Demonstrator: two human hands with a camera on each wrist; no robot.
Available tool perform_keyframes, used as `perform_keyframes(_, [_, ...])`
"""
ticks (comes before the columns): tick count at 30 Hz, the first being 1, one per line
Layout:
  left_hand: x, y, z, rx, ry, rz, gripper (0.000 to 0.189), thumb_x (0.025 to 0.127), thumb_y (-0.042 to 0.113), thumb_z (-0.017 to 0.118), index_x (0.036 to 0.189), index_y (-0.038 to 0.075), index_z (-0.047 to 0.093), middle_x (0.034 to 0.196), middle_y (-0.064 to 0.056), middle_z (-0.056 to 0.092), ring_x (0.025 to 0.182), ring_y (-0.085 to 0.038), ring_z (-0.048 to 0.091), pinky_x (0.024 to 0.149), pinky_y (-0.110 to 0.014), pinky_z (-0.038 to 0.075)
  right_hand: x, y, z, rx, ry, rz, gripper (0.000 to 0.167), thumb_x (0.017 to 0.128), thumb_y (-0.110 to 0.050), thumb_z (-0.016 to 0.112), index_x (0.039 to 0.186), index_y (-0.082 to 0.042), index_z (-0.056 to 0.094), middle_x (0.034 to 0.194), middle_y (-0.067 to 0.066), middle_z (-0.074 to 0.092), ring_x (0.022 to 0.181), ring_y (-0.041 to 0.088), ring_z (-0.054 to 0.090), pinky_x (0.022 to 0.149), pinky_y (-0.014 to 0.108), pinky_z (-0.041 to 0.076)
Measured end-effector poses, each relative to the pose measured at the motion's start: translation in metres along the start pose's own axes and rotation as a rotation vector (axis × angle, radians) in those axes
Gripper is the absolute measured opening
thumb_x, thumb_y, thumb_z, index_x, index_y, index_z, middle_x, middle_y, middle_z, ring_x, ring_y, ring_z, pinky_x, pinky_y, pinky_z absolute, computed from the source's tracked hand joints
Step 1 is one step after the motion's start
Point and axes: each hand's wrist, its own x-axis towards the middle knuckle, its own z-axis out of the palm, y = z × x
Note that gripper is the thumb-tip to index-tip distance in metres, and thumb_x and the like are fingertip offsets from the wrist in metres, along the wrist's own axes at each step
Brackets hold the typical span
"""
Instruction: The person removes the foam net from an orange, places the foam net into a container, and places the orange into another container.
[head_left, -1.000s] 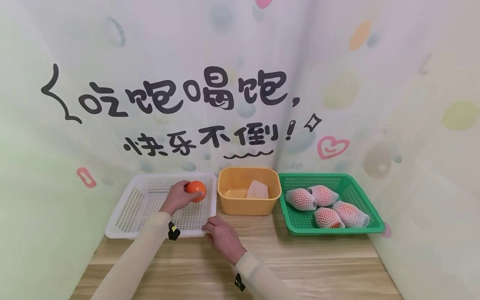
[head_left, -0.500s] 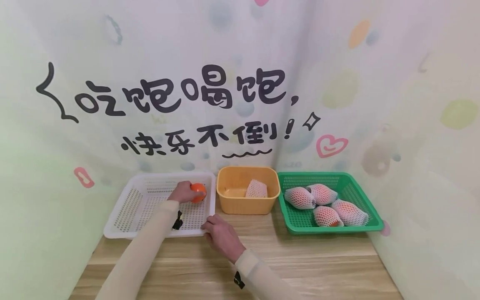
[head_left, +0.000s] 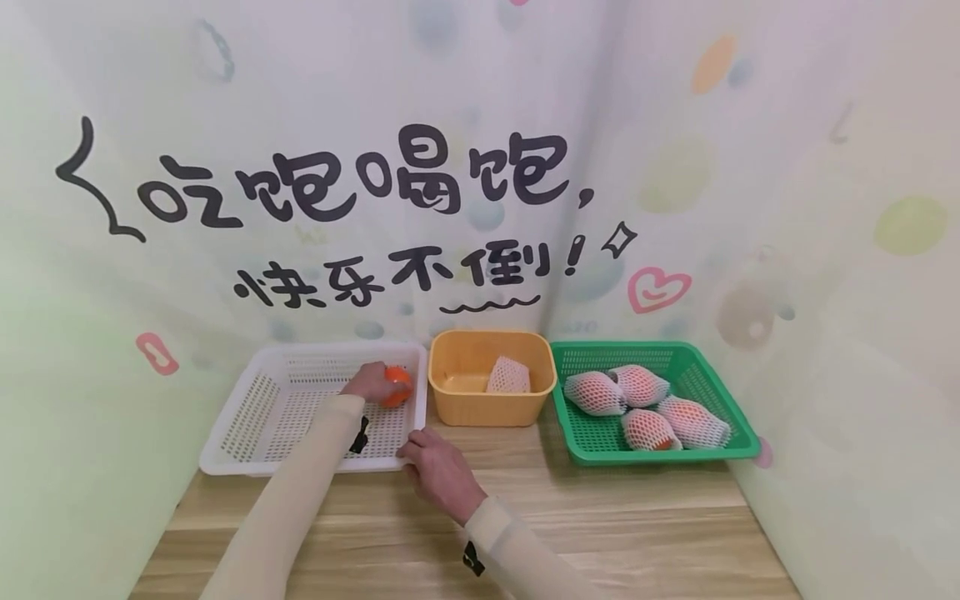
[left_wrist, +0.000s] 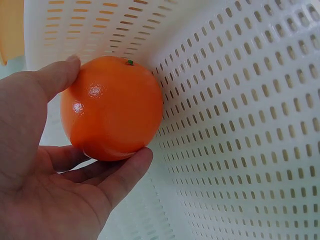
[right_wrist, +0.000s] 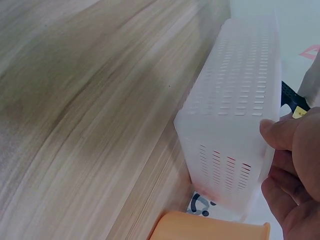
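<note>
My left hand holds an orange inside the white plastic basket, near its right wall. In the left wrist view, the thumb lies on one side of the glossy fruit and the fingers curl beneath it; a small green stem spot shows. My right hand grips the near right corner of the same basket, its thumb on the outside of the rim. What the right fingers touch inside the rim is partly hidden.
Right of the white basket stands a yellow bin with a white foam net sleeve in it. Beyond it, a green basket holds several net-wrapped fruits. A printed curtain hangs close behind, over the wooden tabletop.
My left hand has shifted slightly right and down with the orange, towards the basket's right wall. The right hand keeps its place on the corner. The head view has turned slightly.
</note>
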Motion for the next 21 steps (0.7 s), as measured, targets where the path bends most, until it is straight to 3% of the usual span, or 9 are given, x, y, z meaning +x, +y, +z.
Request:
perform_keyframes(8, [-0.001,-0.003,-0.004,0.026,0.012,0.019,0.066,0.097,0.047,0.061,0.137,-0.005,0.052,0.120,-0.018,0.063,0.104,-0.032,0.058,0.095,-0.042,0.050,0.002,-0.002,0.000,-0.023,0.007,-0.010,0.018,0.087,-0.016,0.082,0.105,-0.018,0.079,0.100,-0.008,0.069,0.091,0.006,0.059,0.074,0.010,0.051])
perform_keyframes(11, [-0.003,-0.002,-0.007,0.051,0.020,0.056,0.067,0.099,0.048,0.058,0.139,-0.006,0.051,0.125,-0.022,0.063,0.107,-0.034,0.059,0.099,-0.045,0.050,0.001,-0.002,0.000,-0.027,0.015,-0.015,0.018,0.087,-0.015,0.082,0.104,-0.018,0.079,0.099,-0.008,0.069,0.091,0.006,0.059,0.074,0.010,0.051])
perform_keyframes(17, [-0.016,0.005,-0.014,0.077,0.036,0.092,0.073,0.102,0.048,0.052,0.150,-0.007,0.041,0.148,-0.031,0.049,0.131,-0.043,0.051,0.117,-0.055,0.041,0.001,-0.002,0.000,-0.011,0.005,-0.002,0.019,0.087,-0.015,0.082,0.105,-0.018,0.078,0.100,-0.008,0.069,0.091,0.006,0.059,0.076,0.011,0.052])
perform_keyframes(21, [-0.026,0.008,-0.017,0.070,0.039,0.105,0.076,0.103,0.050,0.050,0.153,-0.006,0.036,0.154,-0.033,0.041,0.140,-0.046,0.043,0.121,-0.057,0.035,0.001,-0.002,0.001,0.003,-0.001,0.010,0.018,0.087,-0.015,0.082,0.105,-0.018,0.078,0.099,-0.007,0.068,0.091,0.006,0.059,0.076,0.011,0.053])
